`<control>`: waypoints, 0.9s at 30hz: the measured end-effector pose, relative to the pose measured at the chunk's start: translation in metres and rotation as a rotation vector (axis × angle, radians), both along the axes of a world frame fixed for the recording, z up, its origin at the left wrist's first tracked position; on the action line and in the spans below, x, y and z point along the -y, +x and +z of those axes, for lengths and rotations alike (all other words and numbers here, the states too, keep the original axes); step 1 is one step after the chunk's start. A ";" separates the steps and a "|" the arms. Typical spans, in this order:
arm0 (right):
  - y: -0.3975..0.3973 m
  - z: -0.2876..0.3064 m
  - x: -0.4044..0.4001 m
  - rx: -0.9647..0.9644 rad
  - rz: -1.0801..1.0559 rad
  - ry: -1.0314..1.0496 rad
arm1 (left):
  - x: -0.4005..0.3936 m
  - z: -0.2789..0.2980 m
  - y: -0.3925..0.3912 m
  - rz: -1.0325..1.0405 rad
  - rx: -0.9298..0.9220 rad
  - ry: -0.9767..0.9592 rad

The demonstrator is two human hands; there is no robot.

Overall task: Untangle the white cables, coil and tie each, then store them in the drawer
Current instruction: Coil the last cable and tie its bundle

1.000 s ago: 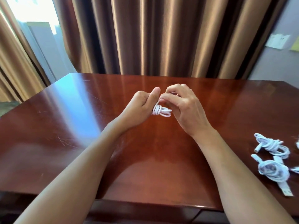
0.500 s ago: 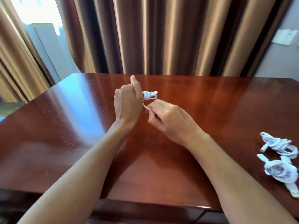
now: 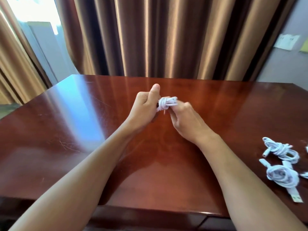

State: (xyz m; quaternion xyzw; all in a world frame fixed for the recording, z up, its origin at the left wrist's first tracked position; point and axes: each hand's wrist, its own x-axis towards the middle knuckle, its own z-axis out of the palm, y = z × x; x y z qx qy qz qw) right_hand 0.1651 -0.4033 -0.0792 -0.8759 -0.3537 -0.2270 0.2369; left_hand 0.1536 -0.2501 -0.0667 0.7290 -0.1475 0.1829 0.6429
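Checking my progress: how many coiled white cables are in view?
3: one held between left hand and right hand, cable; two on the table at right. White bits at the right edge may be more.

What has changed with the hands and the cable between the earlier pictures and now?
The right hand, which half a second ago pulled the cable's loose end down below the left hand, has come back up and now grips the small coil together with it. The left hand still holds the coil above the table. The two coiled cables stay lying at the right.
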 end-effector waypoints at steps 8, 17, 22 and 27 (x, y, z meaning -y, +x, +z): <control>-0.030 0.002 -0.025 -0.237 0.078 0.003 | -0.012 -0.002 0.009 0.513 0.005 -0.082; -0.035 0.007 -0.017 -0.249 0.073 0.001 | -0.015 -0.003 0.010 0.720 -0.108 -0.041; -0.036 0.004 -0.021 -0.191 0.196 0.098 | -0.026 -0.002 0.012 0.803 -0.119 -0.046; -0.025 0.008 -0.019 0.095 0.179 0.290 | -0.021 -0.012 0.014 0.677 -0.034 0.383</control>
